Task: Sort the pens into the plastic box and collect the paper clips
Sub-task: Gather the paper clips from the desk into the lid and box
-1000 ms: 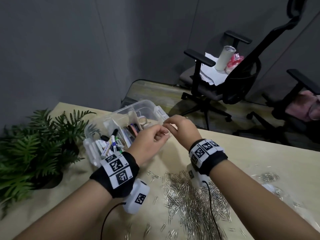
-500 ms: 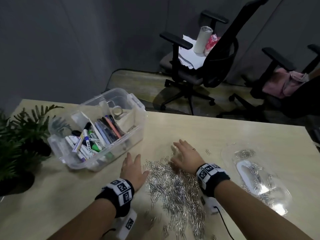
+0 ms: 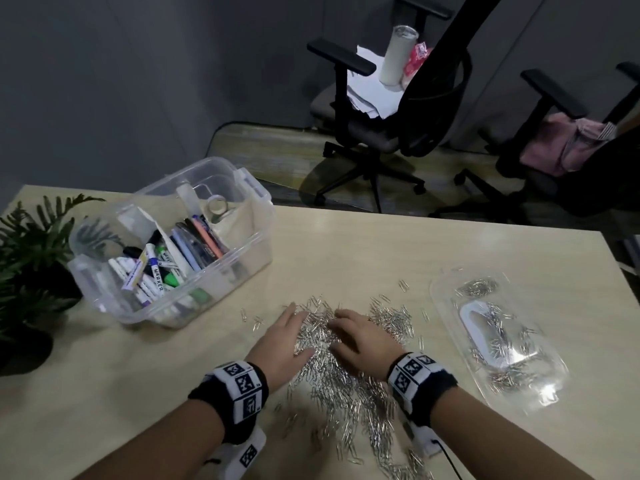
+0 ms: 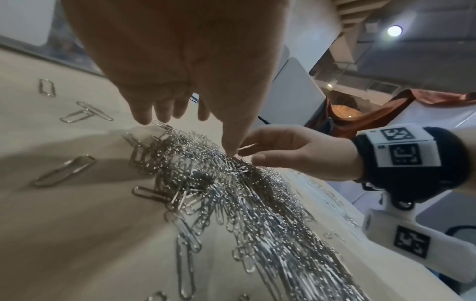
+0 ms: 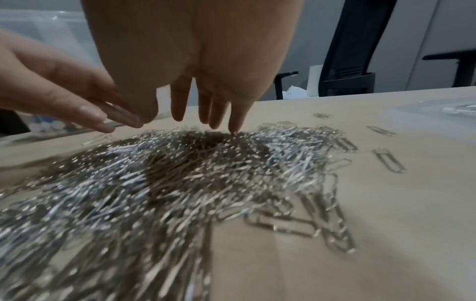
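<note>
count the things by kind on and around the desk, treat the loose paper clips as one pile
clear plastic box: 1
clear plastic lid: 1
paper clip pile: 1
potted plant: 1
office chairs: 2
tumbler: 1
total: 7

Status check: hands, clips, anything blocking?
Left hand and right hand open, fingers on paper clip pile. Pens in plastic box. Nothing blocking.
</note>
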Demonstrator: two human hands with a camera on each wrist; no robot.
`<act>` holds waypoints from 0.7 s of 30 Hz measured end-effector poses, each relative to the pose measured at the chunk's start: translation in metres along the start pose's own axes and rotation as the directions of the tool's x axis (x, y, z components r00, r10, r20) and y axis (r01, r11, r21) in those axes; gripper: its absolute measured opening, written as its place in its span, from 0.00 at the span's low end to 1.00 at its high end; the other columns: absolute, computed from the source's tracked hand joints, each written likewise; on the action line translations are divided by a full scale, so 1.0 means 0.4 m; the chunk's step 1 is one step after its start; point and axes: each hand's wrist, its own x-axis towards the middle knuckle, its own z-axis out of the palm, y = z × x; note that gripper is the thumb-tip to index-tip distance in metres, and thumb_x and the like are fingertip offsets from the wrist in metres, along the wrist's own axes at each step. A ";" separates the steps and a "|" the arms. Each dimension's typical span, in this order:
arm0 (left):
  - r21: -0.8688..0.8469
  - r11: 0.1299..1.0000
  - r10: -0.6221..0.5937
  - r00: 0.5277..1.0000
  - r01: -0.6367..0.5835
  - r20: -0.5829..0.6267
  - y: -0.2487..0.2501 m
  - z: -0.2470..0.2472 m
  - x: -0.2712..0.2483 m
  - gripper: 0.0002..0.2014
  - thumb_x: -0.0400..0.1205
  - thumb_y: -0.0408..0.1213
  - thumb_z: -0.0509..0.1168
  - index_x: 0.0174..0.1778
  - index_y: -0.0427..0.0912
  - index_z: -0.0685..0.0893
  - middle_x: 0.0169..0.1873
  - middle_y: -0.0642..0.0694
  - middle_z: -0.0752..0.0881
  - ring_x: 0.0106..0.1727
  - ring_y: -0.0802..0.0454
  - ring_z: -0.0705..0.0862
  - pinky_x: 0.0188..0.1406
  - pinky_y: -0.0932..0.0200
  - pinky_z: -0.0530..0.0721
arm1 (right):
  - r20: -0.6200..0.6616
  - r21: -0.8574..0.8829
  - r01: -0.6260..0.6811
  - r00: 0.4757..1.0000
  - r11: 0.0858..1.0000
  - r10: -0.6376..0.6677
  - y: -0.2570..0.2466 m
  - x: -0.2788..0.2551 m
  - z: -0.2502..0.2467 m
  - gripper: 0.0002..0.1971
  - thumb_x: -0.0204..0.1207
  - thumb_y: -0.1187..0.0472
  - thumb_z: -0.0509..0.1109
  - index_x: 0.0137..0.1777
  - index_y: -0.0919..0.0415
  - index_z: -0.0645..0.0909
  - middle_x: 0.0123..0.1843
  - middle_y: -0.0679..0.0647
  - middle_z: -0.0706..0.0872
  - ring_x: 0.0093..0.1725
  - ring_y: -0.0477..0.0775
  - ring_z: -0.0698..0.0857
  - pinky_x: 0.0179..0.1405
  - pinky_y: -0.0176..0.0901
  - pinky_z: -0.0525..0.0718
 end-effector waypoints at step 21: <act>-0.108 0.987 -0.124 0.989 0.114 -0.086 0.032 -0.004 0.101 0.07 0.75 0.29 0.72 0.45 0.43 0.87 0.43 0.48 0.86 0.45 0.53 0.84 0.48 0.65 0.79 | 0.011 0.029 -0.176 0.984 0.984 0.176 0.044 0.042 -0.062 0.08 0.77 0.59 0.70 0.54 0.58 0.85 0.53 0.52 0.85 0.54 0.53 0.83 0.55 0.40 0.78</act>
